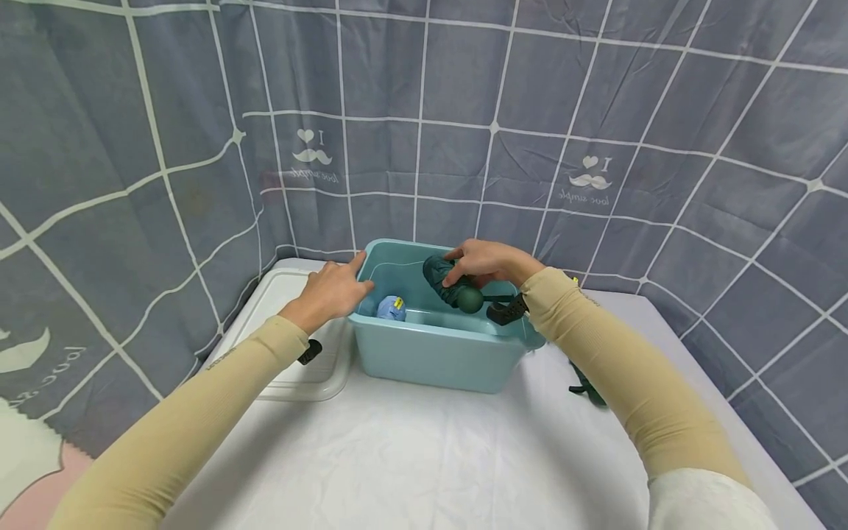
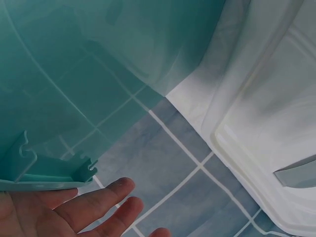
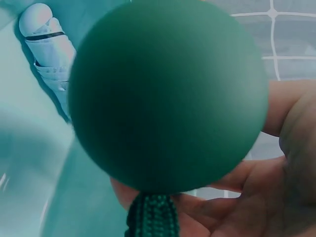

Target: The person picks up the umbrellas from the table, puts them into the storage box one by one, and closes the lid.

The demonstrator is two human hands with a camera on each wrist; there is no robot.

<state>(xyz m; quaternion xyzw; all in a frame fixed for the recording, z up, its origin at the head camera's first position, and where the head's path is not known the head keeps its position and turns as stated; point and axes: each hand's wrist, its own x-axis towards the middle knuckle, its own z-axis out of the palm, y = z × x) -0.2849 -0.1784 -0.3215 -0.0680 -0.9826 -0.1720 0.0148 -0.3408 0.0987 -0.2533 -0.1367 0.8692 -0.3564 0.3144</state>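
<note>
My right hand grips a folded dark green umbrella over the pale teal bin. The umbrella's round handle end fills much of the right wrist view, with a braided wrist cord below it. Inside the bin, toward its left end, lies a folded light blue umbrella with a yellow tag; its rounded end and dark band show in the right wrist view. At the bin's left rim, my left hand rests with loosely extended fingers.
A white lid lies left of the bin on the white-covered table. Right of the bin, a dark green item with a strap is partly hidden behind my right forearm. A grey grid-patterned curtain surrounds the back and sides.
</note>
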